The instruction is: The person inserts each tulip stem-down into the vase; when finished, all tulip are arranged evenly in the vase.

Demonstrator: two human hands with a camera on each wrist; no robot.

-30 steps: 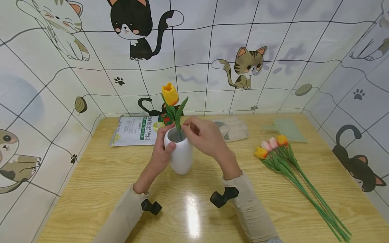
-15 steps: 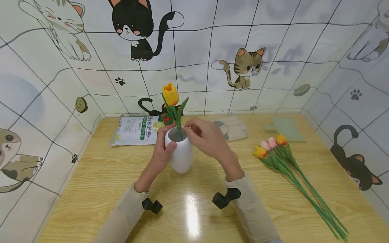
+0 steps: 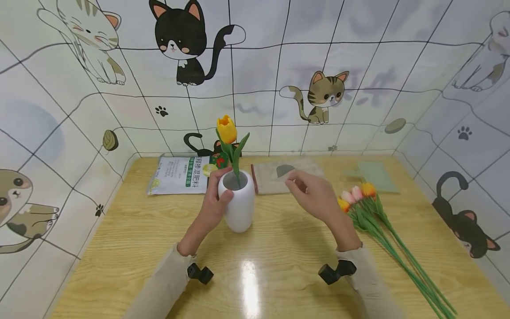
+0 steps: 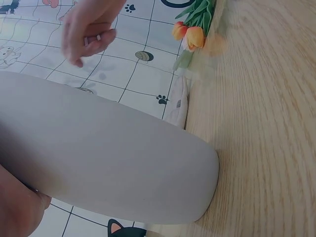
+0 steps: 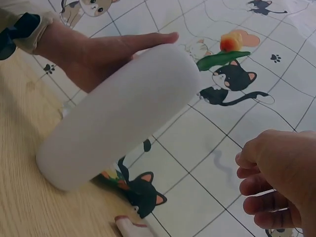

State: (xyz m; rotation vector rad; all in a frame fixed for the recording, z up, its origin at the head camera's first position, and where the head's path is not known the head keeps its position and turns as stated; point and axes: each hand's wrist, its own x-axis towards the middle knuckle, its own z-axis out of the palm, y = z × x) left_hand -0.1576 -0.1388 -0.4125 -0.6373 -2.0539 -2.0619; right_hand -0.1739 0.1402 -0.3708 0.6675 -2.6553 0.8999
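Note:
A white vase [image 3: 239, 210] stands upright on the wooden table, and my left hand [image 3: 215, 199] grips its left side near the rim, the thumb in front. One yellow tulip [image 3: 227, 129] with green leaves rises from its mouth. To the right of the vase, my right hand [image 3: 312, 195] hovers above the table with fingers loosely curled around nothing. The right wrist view shows those bent fingers [image 5: 261, 185] apart from the vase. In the left wrist view the vase [image 4: 113, 158] covers much of the frame and hides most of the left hand.
Several yellow, pink and orange tulips [image 3: 368, 217] lie in a bunch at right, their stems toward the front. Along the back are a printed fertilizer bag [image 3: 179, 175], a flat beige pouch [image 3: 271, 177] and a pale green flat piece [image 3: 378, 177]. A cat-patterned backdrop [image 3: 259, 106] surrounds the table.
My right hand has left the tulip stem at the vase's mouth and moved right, toward the bunch of tulips. My left hand still holds the vase in place.

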